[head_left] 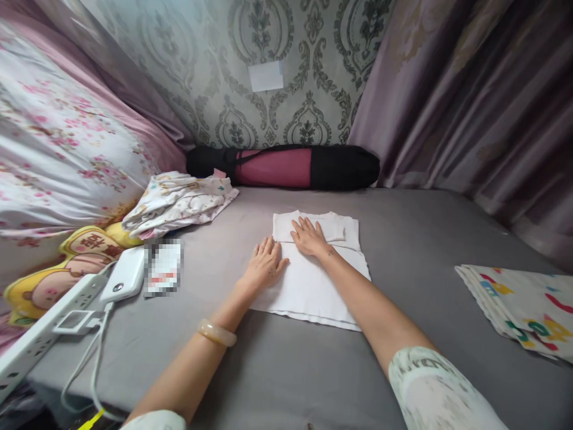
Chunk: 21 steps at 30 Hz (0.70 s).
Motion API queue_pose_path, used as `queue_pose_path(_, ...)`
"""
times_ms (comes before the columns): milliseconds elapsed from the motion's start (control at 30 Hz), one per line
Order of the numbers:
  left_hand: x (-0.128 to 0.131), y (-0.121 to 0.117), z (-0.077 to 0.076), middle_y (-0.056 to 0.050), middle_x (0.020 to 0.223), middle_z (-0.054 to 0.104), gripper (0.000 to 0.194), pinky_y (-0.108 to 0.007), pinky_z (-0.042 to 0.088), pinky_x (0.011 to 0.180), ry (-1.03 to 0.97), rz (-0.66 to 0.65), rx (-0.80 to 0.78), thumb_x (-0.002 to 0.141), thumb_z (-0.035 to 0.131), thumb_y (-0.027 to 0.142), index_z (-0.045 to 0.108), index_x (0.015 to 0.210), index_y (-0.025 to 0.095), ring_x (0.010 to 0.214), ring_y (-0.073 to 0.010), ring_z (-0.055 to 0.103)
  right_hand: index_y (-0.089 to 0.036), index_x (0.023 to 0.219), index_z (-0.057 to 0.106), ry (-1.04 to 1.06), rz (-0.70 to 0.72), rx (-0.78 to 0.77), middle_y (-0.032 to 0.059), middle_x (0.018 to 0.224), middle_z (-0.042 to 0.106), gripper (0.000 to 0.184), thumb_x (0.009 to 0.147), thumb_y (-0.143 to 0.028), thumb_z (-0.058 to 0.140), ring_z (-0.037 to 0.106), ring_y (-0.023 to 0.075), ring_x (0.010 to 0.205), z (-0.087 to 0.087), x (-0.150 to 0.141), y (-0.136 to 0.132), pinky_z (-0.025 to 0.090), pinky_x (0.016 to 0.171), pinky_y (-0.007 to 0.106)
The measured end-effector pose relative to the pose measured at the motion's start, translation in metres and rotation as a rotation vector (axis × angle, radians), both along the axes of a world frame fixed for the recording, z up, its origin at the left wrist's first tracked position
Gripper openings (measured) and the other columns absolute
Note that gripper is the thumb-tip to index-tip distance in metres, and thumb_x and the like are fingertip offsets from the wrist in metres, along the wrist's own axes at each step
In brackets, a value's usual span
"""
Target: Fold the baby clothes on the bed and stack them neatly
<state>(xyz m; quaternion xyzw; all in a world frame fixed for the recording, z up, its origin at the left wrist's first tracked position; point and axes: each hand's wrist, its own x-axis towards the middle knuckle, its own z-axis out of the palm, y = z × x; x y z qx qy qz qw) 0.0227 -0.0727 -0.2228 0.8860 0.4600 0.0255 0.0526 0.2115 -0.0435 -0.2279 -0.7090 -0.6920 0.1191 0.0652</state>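
Note:
A white garment lies flat on the grey bed surface in front of me, with a smaller folded section across its far end. My right hand rests palm down on that folded section, fingers spread and pointing away from me. At the garment's left edge lies my left hand, flat with its fingers stretched out and partly over the cloth. Neither hand grips anything. My forearms cover parts of the garment's left and right sides.
A colourful printed folded cloth lies at the right. On the left are a crumpled patterned cloth, a white power bank, a power strip with cables and a yellow cushion. A black and maroon long bag lies along the wall.

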Motion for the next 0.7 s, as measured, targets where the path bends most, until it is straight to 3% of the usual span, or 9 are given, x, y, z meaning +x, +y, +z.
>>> queue_pose_path(200, -0.007, -0.008, 0.000, -0.019, 0.145, 0.044, 0.038, -0.045, 0.034, 0.108, -0.118, 0.016, 0.101, 0.098, 0.039, 0.042, 0.052, 0.123, 0.017, 0.134, -0.0302, 0.042, -0.019, 0.153, 0.028, 0.027, -0.017, -0.067, 0.0096, 0.162, 0.018, 0.058, 0.100, -0.042, 0.018, 0.011, 0.0261, 0.149, 0.011, -0.002, 0.007, 0.008, 0.117, 0.055)
queue_pose_path(400, -0.008, 0.007, -0.014, -0.014, 0.123, 0.062, 0.032, -0.041, 0.041, 0.098, -0.315, 0.085, 0.099, 0.099, 0.036, 0.037, 0.055, 0.117, 0.018, 0.114, -0.0253, 0.056, -0.019, 0.153, 0.028, 0.006, -0.018, -0.011, 0.0091, 0.162, 0.017, 0.058, 0.100, -0.042, 0.018, 0.010, 0.0259, 0.149, 0.003, -0.003, 0.004, 0.006, 0.117, 0.053)
queue_pose_path(533, -0.006, 0.029, -0.015, -0.010, 0.103, 0.069, 0.026, -0.035, 0.046, 0.089, -0.495, 0.254, -0.029, 0.093, 0.043, 0.024, 0.060, 0.111, 0.017, 0.096, -0.0209, 0.061, -0.020, 0.153, 0.027, -0.011, -0.037, -0.015, 0.0078, 0.162, 0.017, 0.058, 0.100, -0.042, 0.016, 0.010, 0.0251, 0.149, -0.001, -0.003, 0.004, 0.006, 0.117, 0.054)
queue_pose_path(700, -0.004, 0.050, 0.003, -0.007, 0.090, 0.072, 0.020, -0.026, 0.046, 0.074, -0.500, 0.405, -0.302, 0.081, 0.054, 0.020, 0.069, 0.093, 0.014, 0.085, -0.0181, 0.064, -0.020, 0.152, 0.030, -0.052, -0.064, 0.064, 0.0075, 0.161, 0.021, 0.057, 0.100, -0.040, 0.017, 0.013, 0.0248, 0.148, -0.003, -0.010, 0.001, 0.007, 0.117, 0.054)
